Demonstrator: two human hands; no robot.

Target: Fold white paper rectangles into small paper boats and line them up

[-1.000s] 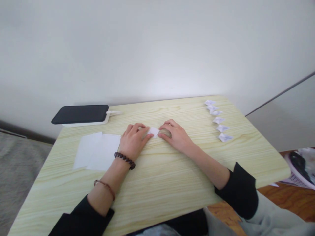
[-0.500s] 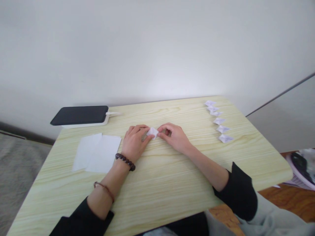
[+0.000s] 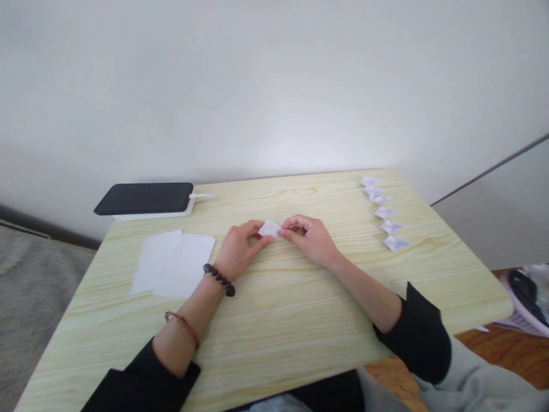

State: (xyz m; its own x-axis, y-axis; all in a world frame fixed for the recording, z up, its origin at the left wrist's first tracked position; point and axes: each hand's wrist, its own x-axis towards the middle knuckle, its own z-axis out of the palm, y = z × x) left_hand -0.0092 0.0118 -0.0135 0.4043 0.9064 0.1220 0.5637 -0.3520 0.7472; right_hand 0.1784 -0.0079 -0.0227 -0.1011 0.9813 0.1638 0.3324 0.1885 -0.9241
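The small folded piece of white paper (image 3: 270, 228) sits between my two hands, in front of me around the middle of the table (image 3: 274, 320). Its longer axis runs from side to side, roughly in line with the gap between my fingertips, so one pointed end faces left and the other faces right.

Neither hand is clearly nearer, because both are on it. My left hand (image 3: 240, 245) grips the left end, forefinger towards the far side and thumb reaching along the near edge, so it covers more of the paper. My right hand (image 3: 312, 240) pinches just the right tip between thumb and forefinger, with the other fingers curled in. I can't tell whether the paper rests flat on the wood or is raised slightly off it, and its creases are too faint to make out.

Off to my right, well apart from the right hand, six folded paper shapes (image 3: 395, 244) stand in a row running away from me. To my left, just beside my left wrist, lie flat, overlapping sheets of white paper (image 3: 184, 266), with a dark-screened phone (image 3: 146, 198) beyond them.
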